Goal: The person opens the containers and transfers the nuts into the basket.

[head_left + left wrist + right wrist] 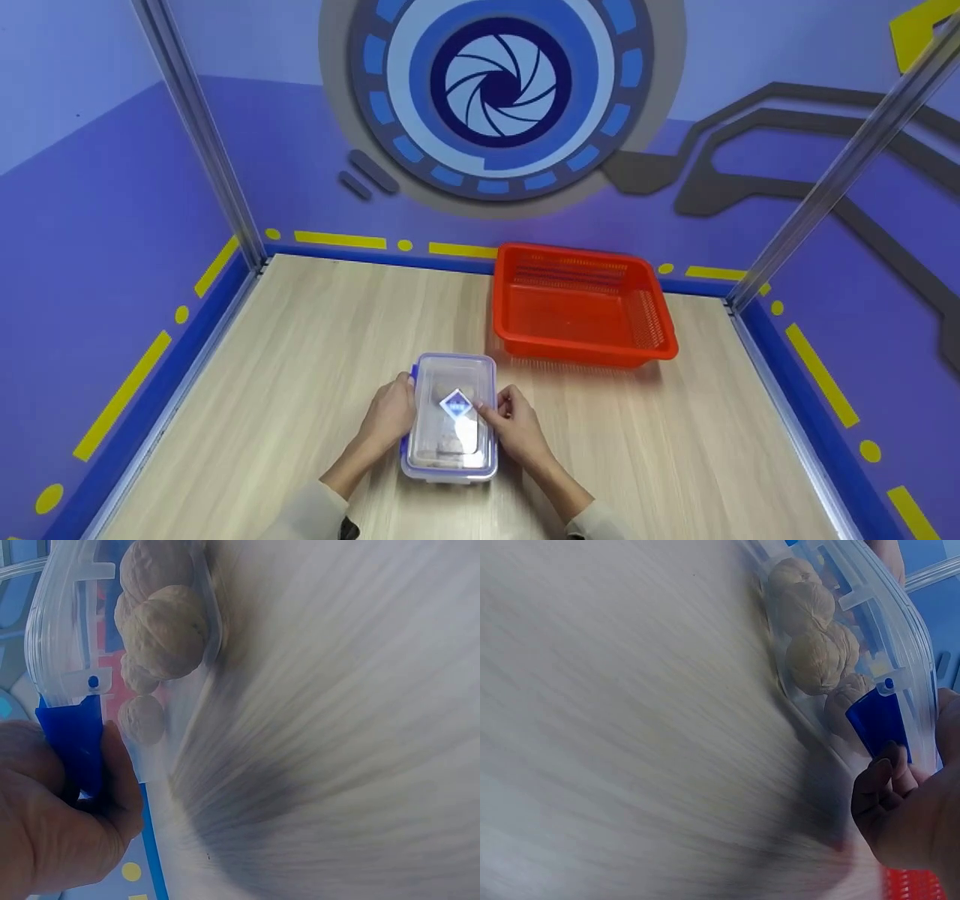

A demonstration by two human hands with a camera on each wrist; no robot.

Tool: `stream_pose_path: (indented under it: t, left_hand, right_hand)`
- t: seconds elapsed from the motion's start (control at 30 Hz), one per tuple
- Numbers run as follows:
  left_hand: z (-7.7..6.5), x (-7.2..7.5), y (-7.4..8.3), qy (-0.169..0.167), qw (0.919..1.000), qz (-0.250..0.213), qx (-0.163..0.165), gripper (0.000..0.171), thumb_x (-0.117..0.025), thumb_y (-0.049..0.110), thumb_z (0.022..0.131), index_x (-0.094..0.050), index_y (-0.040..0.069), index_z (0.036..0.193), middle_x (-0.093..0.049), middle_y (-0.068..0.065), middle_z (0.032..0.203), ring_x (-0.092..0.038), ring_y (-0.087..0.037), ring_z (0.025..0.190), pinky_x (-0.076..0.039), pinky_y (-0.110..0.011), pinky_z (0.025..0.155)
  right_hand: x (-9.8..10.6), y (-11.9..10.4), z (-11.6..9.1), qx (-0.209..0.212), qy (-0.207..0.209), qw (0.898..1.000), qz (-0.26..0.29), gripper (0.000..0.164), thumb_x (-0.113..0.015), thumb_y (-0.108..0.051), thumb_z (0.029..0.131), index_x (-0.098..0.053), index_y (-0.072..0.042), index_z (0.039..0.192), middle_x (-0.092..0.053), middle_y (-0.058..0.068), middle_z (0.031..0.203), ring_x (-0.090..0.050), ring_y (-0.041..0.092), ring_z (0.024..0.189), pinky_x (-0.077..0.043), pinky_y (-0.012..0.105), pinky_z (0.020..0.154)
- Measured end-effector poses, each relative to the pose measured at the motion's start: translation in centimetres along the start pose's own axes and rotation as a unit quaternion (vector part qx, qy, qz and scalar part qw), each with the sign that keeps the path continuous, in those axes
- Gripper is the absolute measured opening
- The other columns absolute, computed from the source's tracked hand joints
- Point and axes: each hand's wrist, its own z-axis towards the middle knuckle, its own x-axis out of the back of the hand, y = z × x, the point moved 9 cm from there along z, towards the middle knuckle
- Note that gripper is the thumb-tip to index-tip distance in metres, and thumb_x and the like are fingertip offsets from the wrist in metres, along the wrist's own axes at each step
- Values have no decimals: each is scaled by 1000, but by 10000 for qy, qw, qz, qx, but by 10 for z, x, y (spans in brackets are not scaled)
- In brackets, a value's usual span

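A clear lidded plastic box (pixel 454 371) with blue side latches lies on the wooden table, and several walnuts (pixel 169 630) show through its wall. A blue diamond label (pixel 455 405) sits on the lid. My left hand (pixel 397 405) is at the box's left side, where its thumb and fingers (pixel 112 787) pinch the left blue latch (pixel 79 735). My right hand (pixel 495 412) is at the right side, with curled fingertips (pixel 874 780) gripping the lower edge of the right blue latch (pixel 879 724). The walnuts (pixel 814 652) lie just inside that wall.
A red perforated basket (pixel 581 349), with nothing in it, stands behind and to the right of the box. Blue walls and two metal posts (pixel 202 135) enclose the table on three sides. Bare wood lies left and right of the hands.
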Motion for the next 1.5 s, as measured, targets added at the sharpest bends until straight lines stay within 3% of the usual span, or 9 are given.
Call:
stream_pose_path:
  t: [0.2, 0.7, 0.83, 1.0, 1.2, 1.3, 1.43, 1.5]
  left_hand:
    - [1, 2, 2, 70, 9999, 58, 49, 22, -45, 6, 110, -62, -2, 97, -61, -11, 77, -65, -31, 73, -56, -53, 67]
    - [-2, -3, 4, 285, 9971, 603, -372, 22, -45, 3, 109, -61, -4, 96, -64, -17, 75, -72, -41, 74, -59, -52, 60]
    - [-1, -5, -5, 157, 9997, 199, -64, 23, -44, 8, 111, -62, -4, 104, -67, -19, 81, -72, -42, 80, -59, -54, 66]
    - [0, -7, -19, 5, 9967, -598, 557, 22, -44, 15, 111, -61, 1, 113, -65, -11, 85, -63, -28, 76, -55, -48, 68]
    - [-4, -11, -26, -30, 9888, -1063, 1048, 20, -44, 22, 112, -56, 7, 105, -57, -6, 81, -55, -24, 73, -46, -40, 64]
    - [-4, -11, -25, 33, 9892, -1159, 900, 24, -41, 24, 112, -53, 7, 99, -50, -6, 77, -52, -25, 72, -44, -42, 62]
    - [2, -18, -34, 170, 9936, -1070, 319, 31, -38, 28, 113, -53, 5, 98, -46, -5, 77, -50, -25, 71, -44, -46, 62]
    - [0, -20, -38, 48, 9915, -1246, 373, 32, -36, 26, 114, -55, 3, 101, -48, -5, 79, -51, -25, 73, -46, -45, 64]
  right_hand:
    - [0, 1, 1, -10, 14, 10000, 31, 39, -79, -31, 97, -55, -1, 100, -50, -1, 79, -47, 11, 71, -38, 22, 60]
    - [0, 5, -3, -152, -72, 9993, 346, 36, -79, -26, 97, -53, 0, 102, -49, 2, 80, -48, 13, 72, -39, 22, 58]
    - [-1, 3, -1, -128, -54, 9993, 357, 36, -79, -25, 97, -54, 1, 102, -50, 2, 80, -49, 12, 73, -39, 22, 59]
    - [-1, -3, 0, 25, 12, 9994, 334, 38, -80, -26, 96, -54, 2, 101, -49, 0, 78, -48, 10, 70, -38, 21, 59]
    - [-3, -3, -1, 8, -24, 9995, 326, 35, -78, -22, 98, -53, 2, 100, -48, -1, 77, -47, 10, 70, -37, 21, 59]
    - [-4, -2, -2, -34, -25, 9995, 301, 34, -77, -22, 98, -53, 1, 101, -48, -1, 78, -48, 11, 70, -37, 22, 59]
    - [-3, 2, -1, -116, 2, 9994, 312, 35, -77, -24, 99, -53, 2, 103, -49, 0, 79, -48, 11, 71, -37, 22, 59]
    - [-3, 3, -1, -137, -8, 9993, 355, 37, -77, -25, 98, -53, 3, 104, -49, 0, 79, -48, 12, 72, -37, 22, 59]
